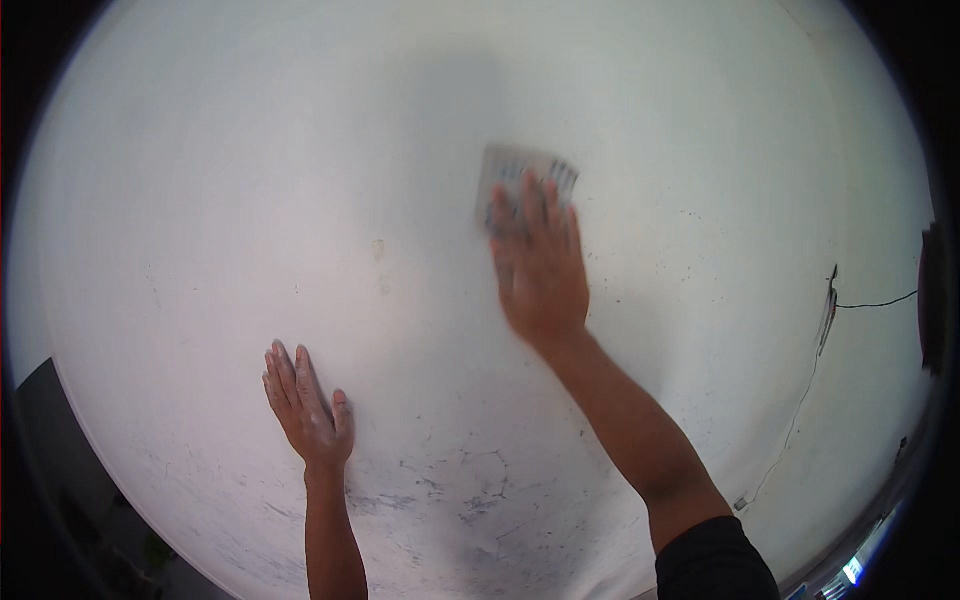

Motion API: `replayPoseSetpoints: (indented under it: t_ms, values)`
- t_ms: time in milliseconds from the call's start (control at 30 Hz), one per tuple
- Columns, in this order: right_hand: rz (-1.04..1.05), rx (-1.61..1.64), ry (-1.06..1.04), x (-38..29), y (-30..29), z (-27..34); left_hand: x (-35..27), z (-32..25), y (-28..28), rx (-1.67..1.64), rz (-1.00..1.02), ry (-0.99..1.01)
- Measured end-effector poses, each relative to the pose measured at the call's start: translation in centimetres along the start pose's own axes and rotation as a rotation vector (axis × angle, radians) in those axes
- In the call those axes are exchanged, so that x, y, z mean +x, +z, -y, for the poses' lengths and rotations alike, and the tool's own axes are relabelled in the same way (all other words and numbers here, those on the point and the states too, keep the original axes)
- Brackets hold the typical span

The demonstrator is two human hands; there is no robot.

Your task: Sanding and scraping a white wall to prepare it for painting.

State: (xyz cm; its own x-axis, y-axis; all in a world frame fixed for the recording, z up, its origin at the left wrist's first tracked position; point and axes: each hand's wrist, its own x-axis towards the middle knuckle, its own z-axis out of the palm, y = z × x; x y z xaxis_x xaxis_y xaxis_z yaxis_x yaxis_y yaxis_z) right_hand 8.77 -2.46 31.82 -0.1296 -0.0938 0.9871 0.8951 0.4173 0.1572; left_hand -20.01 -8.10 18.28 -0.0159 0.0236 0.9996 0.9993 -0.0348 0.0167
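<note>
Before me stands a white painted wall (225,187) that fills most of the view. Under the fingers of my right hand (544,281) lies a thin sheet that looks like sandpaper (517,159), with printed marks on its visible backing. That hand presses it flat to the wall, and both are slightly blurred. Lower and to the left, my left hand (311,416) rests palm-down on the wall with its fingers apart and nothing in it. Whitish dust coats its fingers. Dark scuffs and fine cracks (480,472) mark the wall low down, between my arms.
At the right, a thin cable (791,427) runs down the wall to a small plug or connector (741,504). A dark object (931,300) stands at the far right edge, with a wire leading to it. Beyond the wall's lower-left edge is a dark area (67,442).
</note>
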Motion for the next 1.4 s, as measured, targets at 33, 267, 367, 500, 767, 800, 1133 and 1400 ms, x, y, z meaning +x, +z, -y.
replayPoseSetpoints:
  t_ms: [33, 267, 367, 500, 767, 800, 1133, 1400]
  values:
    - [0.081, 0.032, -0.041, -1.4, -0.4, 0.6, 0.0, -0.1, -0.2, 0.011, 0.004, -0.003]
    - [0.071, 0.036, -0.061, 1.4, -0.5, -1.6, 1.0, -0.9, -0.1, 0.011, 0.007, 0.047]
    - [-0.030, -0.034, 0.020, 1.7, -0.1, -1.0, 1.6, -1.4, -0.1, 0.020, 0.011, 0.052]
    - [0.166, 0.091, -0.108, -4.2, -1.1, 1.5, 2.0, -1.8, 0.0, 0.038, 0.022, 0.079]
    - [0.076, 0.101, -0.058, -1.4, -0.1, 1.5, 7.6, -6.7, 1.2, -0.136, -0.034, 0.326]
    - [0.120, 0.149, -0.082, -2.4, -0.4, 1.9, 8.2, -7.4, 1.4, -0.162, -0.072, 0.343]
    - [0.110, 0.222, -0.158, -3.3, 0.0, 2.6, 12.4, -9.6, 1.4, -0.277, 0.037, 0.475]
    - [0.115, 0.219, -0.271, -1.6, 0.6, 1.3, 13.5, -10.3, 1.0, -0.181, 0.086, 0.503]
